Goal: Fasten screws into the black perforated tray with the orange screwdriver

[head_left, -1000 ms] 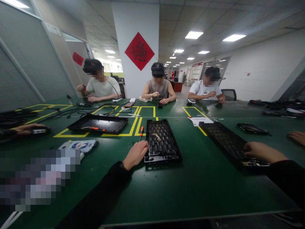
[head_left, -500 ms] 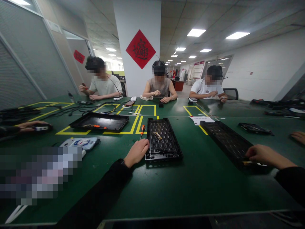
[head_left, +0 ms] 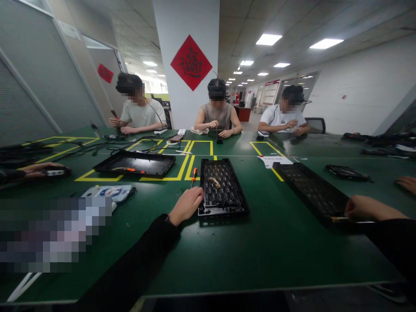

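Observation:
My left hand [head_left: 186, 203] is closed at the near left edge of a black plastic tray-like casing [head_left: 224, 208], its fingers against the rim. In that casing lies a small pale strip [head_left: 214, 183] on a patterned bottom. Beside my left fingertips stands out an orange-handled screwdriver [head_left: 194, 174] on the table. Far to the right, my right hand [head_left: 367, 209] has its fingers pinched together at the near end of a second long black casing [head_left: 308, 186]. A thin yellowish piece [head_left: 339, 218] shows by the fingertips; whether they grip it is hard to see.
On the green table [head_left: 260, 260], a third black casing [head_left: 139, 164] holds orange-handled items. A phone-like device [head_left: 108, 193] lies left, a white paper [head_left: 276, 161] at centre right, cables [head_left: 87, 147] far left. Co-workers' hands [head_left: 43, 170] are at both sides; three people sit opposite.
My right hand has shifted slightly right at the end of the casing, and its sleeve has come further over the table. My left hand stays at the casing's edge. The view tilts slightly down.

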`<state>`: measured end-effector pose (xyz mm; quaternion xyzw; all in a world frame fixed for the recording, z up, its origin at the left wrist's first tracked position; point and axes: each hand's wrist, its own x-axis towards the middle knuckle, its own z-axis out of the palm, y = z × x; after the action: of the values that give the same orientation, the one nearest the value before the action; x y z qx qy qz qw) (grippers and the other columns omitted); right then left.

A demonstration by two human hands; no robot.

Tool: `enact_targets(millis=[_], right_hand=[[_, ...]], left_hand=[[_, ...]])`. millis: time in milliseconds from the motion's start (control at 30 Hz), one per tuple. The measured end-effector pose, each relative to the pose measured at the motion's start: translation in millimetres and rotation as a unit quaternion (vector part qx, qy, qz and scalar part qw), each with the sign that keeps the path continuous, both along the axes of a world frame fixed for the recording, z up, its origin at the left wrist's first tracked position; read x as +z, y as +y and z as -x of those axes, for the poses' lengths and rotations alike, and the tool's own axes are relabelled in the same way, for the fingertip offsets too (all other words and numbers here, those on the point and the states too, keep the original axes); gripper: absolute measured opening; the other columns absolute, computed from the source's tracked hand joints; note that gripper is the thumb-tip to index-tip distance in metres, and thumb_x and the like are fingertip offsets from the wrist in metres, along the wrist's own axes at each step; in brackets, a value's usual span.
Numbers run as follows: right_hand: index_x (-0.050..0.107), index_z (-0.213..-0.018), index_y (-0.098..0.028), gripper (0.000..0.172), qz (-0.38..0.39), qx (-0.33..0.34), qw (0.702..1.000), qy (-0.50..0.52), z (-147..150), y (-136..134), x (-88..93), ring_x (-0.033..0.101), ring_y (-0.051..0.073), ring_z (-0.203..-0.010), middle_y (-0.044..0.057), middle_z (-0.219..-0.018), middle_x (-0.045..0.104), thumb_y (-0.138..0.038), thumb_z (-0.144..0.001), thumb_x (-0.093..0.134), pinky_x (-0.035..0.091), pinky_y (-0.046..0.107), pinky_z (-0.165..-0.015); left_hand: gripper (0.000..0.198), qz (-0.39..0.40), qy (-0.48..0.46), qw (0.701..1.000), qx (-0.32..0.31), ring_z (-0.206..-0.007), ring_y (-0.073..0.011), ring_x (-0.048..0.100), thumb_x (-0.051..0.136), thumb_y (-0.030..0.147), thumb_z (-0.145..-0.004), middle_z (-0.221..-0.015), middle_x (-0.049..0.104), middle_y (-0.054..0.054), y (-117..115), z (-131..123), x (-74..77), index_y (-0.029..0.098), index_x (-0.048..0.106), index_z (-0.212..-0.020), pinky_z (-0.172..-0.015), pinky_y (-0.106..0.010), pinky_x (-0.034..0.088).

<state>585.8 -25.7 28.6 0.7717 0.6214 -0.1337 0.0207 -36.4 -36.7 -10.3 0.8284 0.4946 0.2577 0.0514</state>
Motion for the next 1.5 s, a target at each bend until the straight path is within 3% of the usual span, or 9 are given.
enact_targets(millis=[100, 267, 433, 667, 867, 1133, 1500], right_hand=[[0.071, -0.067, -0.015, 0.014, 0.07, 0.017, 0.997, 0.022, -1, -8, 1.5, 0.064, 0.027, -0.071, 0.009, -0.07, 0.069, -0.019, -0.06, 0.06, 0.041, 0.032, -0.063], [0.07, -0.075, -0.013, 0.025, 0.083, 0.051, 0.992, 0.078, -3, -15, 8.4, 0.062, 0.027, -0.073, 0.011, -0.075, 0.069, -0.035, -0.066, 0.06, 0.041, 0.032, -0.064], [0.068, -0.077, -0.013, 0.029, 0.082, 0.102, 0.988, 0.087, 2, -18, 13.3, 0.06, 0.023, -0.069, 0.011, -0.077, 0.067, -0.038, -0.066, 0.059, 0.04, 0.028, -0.06], [0.066, -0.07, -0.013, 0.023, 0.068, 0.075, 0.993, 0.064, 14, -20, 15.0, 0.055, 0.018, -0.06, 0.007, -0.067, 0.063, -0.033, -0.065, 0.058, 0.035, 0.025, -0.053], [0.07, -0.072, -0.014, 0.027, 0.13, 0.068, 0.98, 0.132, 1, -14, 19.6, 0.055, 0.019, -0.061, 0.009, -0.07, 0.065, -0.038, -0.066, 0.06, 0.034, 0.027, -0.054], [0.07, -0.069, -0.015, 0.028, 0.131, 0.081, 0.975, 0.157, -7, -11, 17.1, 0.054, 0.018, -0.06, 0.008, -0.065, 0.064, -0.041, -0.067, 0.062, 0.034, 0.026, -0.055], [0.069, -0.062, -0.011, 0.022, 0.109, 0.053, 0.992, 0.043, 14, -6, 16.5, 0.056, 0.018, -0.058, 0.007, -0.062, 0.063, -0.027, -0.066, 0.056, 0.032, 0.026, -0.052]], left_hand=[[0.024, 0.002, -0.001, 1.0, 0.0, -0.075, -0.0167, 0.047, 0.03, 0.029, -0.088, -0.077, 0.051, -0.002, -1, -1, 0.8, 0.019, 0.047, -0.075, -0.07, -0.03, 0.036], [0.024, 0.004, -0.002, 1.0, 0.004, -0.075, -0.0168, 0.048, 0.029, 0.029, -0.088, -0.077, 0.051, -0.002, -2, -1, 1.7, 0.019, 0.048, -0.076, -0.07, -0.03, 0.036], [0.024, 0.007, -0.012, 1.0, 0.002, -0.075, -0.0165, 0.047, 0.03, 0.029, -0.088, -0.077, 0.051, -0.002, -1, -1, 0.8, 0.019, 0.048, -0.075, -0.071, -0.03, 0.036], [0.024, 0.01, -0.012, 1.0, 0.004, -0.074, -0.0166, 0.047, 0.03, 0.03, -0.088, -0.077, 0.051, -0.002, -1, -1, 0.7, 0.019, 0.048, -0.074, -0.07, -0.03, 0.036], [0.024, 0.006, -0.011, 1.0, 0.006, -0.075, -0.0166, 0.048, 0.031, 0.029, -0.087, -0.078, 0.052, -0.003, -2, -2, 2.1, 0.019, 0.049, -0.075, -0.07, -0.03, 0.036], [0.025, 0.005, -0.006, 1.0, 0.002, -0.076, -0.0173, 0.049, 0.029, 0.03, -0.088, -0.078, 0.053, -0.003, -2, -2, 3.5, 0.02, 0.048, -0.075, -0.071, -0.031, 0.037], [0.025, 0.009, -0.025, 1.0, 0.001, -0.076, -0.0174, 0.048, 0.029, 0.03, -0.088, -0.078, 0.053, -0.003, -4, -2, 3.0, 0.02, 0.048, -0.077, -0.072, -0.031, 0.036]])
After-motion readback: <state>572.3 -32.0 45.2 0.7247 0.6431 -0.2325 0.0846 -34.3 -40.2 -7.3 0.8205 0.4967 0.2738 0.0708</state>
